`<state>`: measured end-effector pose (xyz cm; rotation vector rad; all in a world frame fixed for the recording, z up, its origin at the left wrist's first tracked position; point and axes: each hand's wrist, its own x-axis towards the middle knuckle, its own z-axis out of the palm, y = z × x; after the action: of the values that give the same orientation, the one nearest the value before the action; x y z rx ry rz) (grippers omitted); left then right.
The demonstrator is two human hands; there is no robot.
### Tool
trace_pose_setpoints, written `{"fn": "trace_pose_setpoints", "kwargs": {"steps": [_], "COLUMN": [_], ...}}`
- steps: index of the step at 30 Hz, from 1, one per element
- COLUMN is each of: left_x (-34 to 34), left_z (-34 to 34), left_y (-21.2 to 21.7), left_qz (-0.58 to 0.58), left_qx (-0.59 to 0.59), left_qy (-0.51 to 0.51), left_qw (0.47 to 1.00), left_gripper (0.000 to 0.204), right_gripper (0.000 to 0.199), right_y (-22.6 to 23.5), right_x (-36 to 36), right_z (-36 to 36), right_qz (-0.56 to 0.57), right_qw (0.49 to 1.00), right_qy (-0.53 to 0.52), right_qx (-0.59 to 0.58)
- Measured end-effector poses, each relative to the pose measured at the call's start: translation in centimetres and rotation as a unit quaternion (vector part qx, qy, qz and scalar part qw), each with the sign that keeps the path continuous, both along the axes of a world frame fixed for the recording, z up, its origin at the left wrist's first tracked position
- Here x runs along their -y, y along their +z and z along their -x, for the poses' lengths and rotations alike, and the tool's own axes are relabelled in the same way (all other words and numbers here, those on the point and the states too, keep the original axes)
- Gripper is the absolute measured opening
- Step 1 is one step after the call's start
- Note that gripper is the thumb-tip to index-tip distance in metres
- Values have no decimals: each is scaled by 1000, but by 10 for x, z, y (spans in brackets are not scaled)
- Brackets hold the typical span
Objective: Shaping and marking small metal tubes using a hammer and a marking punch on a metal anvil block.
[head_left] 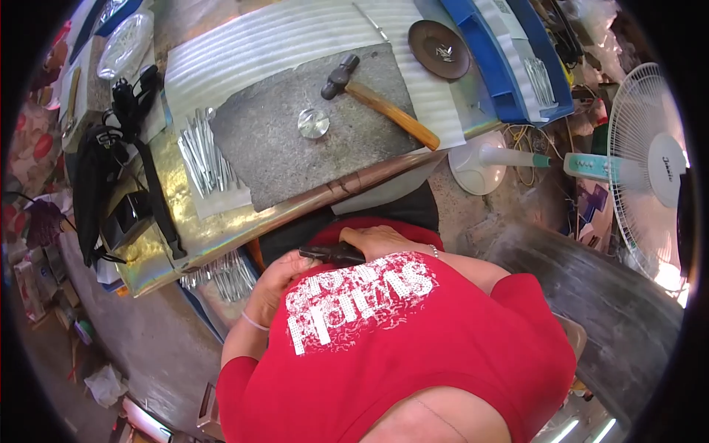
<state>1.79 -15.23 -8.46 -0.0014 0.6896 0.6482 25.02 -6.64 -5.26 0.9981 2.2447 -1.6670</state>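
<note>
Both hands meet close to the belly, below the worktop (221,236) edge, likely so the dark tool (336,253) can be gripped firmly against the body. The left hand (284,275) curls around the tool's near end, fingers closed. The right hand (380,240) lies over its far end, fingers bent and pressed down. Both elbows are tucked and the wrists turned inward. Beyond the edge, the hammer (380,100) rests on a grey slab (295,159), a small metal disc (313,122) just beside its head, within reach.

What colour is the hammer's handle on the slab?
Orange-yellow wood, with a dark metal head; the hammer shows in the head view.
</note>
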Motion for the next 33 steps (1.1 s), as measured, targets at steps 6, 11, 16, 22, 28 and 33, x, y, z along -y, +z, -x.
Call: {"fn": "trace_pose_setpoints", "kwargs": {"steps": [6, 11, 16, 22, 28, 33], "left_x": [13, 11, -11, -6, -8, -18], "left_z": [21, 24, -9, -11, -12, -10], "left_y": [12, -1, -2, -11, -15, -16], "left_qz": [-401, -461, -515, -491, -471, -470], "left_qx": [-584, -675, -631, -640, -642, -649], "left_qy": [-288, -197, -113, -122, -137, -145], "left_qw": [645, 542, 568, 578, 589, 580], "left_gripper": [12, 9, 6, 6, 9, 10], "right_gripper": [43, 35, 51, 50, 28, 20], "right_y": [0, 48, 24, 4, -7, 5], "right_x": [-1, -17, -81, -103, -107, -110], "right_z": [-71, -105, -153, -192, -198, -202], "right_qz": [-62, -185, -343, -314, -171, -50], "right_qw": [965, 875, 788, 801, 807, 800], "right_qy": [-242, -440, -483, -503, -563, -596], "right_qx": [80, 81, 169, 77, -44, -55]}}
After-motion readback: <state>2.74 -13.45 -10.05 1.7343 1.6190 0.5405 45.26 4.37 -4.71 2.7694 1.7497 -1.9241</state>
